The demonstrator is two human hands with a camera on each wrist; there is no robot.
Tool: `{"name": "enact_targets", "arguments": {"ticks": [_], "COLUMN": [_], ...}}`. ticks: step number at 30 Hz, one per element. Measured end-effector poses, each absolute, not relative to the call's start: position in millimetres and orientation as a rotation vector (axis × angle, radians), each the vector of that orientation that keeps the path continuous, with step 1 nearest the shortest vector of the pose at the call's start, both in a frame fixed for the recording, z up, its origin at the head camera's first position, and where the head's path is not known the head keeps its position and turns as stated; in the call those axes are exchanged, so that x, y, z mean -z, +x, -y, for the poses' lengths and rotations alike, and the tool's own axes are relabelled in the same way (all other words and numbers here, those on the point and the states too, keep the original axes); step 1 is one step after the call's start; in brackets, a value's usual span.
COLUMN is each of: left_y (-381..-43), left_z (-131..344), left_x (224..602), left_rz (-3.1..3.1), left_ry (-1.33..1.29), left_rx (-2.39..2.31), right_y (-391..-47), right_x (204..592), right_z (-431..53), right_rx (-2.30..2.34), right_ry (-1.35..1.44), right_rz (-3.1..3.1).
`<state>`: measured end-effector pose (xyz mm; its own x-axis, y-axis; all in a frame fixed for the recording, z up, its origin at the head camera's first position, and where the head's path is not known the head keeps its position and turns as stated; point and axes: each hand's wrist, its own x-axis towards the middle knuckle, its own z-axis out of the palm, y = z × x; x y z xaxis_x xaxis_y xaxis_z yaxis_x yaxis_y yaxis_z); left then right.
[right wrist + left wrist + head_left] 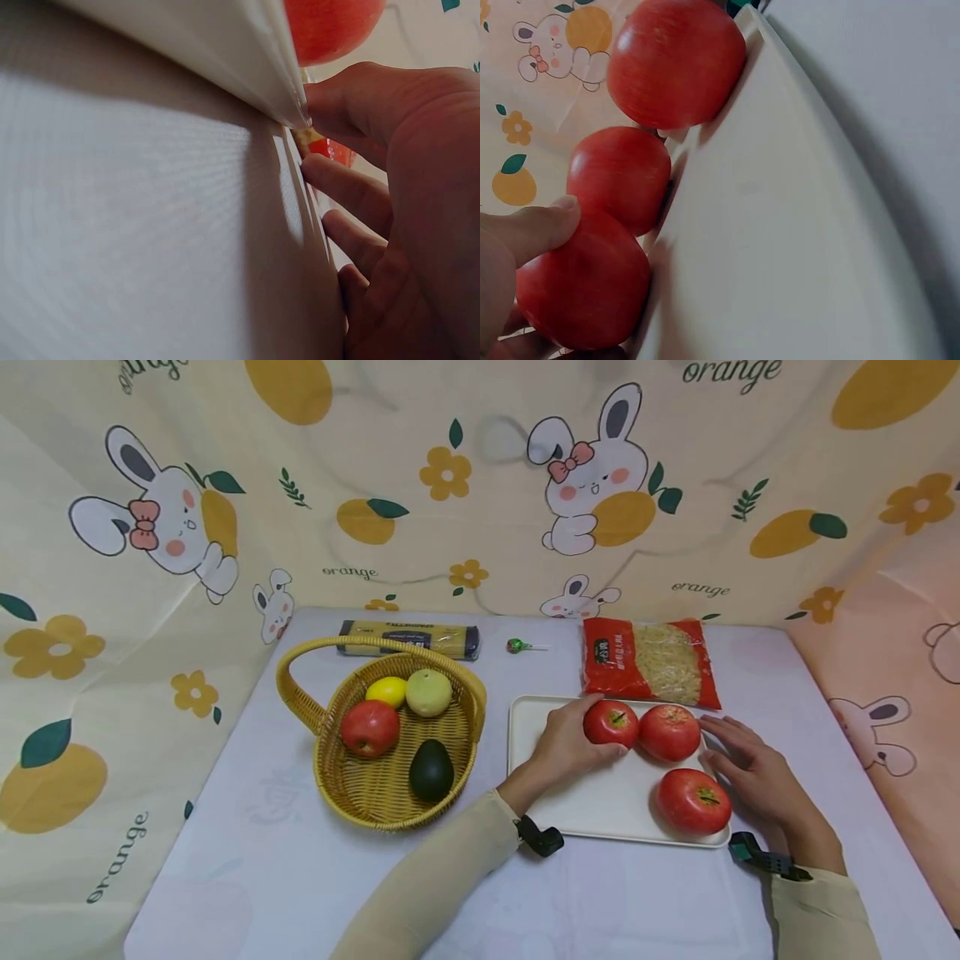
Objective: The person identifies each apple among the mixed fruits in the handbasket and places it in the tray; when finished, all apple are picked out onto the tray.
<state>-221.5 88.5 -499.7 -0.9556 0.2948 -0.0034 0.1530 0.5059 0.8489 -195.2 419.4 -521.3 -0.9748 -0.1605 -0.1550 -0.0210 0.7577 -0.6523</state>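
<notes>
My left hand point(573, 739) grips a red apple point(611, 724) on the white rectangular tray point(585, 810), its thumb lying on the apple's near side. Touching or close beside that apple is a second red apple point(670, 732). A third red apple point(693, 802) sits at the tray's near right corner. At the right edge of the tray, my right hand point(761, 777) rests with its fingers loosely extended. In the right wrist view its thumb point(337, 101) is right at the tray's rim, while the other fingers point(349, 184) lie along the table beside it.
Left of the tray stands a yellow wicker basket point(322, 768) with a tall handle, holding a red apple point(371, 728), a lemon point(387, 692), a pale green round fruit point(428, 692) and an avocado point(431, 771). Behind are a spaghetti pack point(442, 642), a lollipop point(516, 646) and a red noodle bag point(648, 662).
</notes>
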Motion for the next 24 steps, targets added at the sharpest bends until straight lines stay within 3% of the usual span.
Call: {"name": "enact_targets", "arguments": {"ticks": [11,24], "left_y": [-210,-160], "left_z": [-75,3], "left_x": [482,438], "left_rz": [-2.715,-2.447], "left_ry": [0.510,1.096], "left_rx": [-1.227,-1.386], "right_y": [-195,-197], "right_x": [519,521], "right_z": [-416,-418], "right_rx": [0.986,0.996], "right_ry": [-0.121,-0.115], "right_rz": [-2.752,-2.730]}}
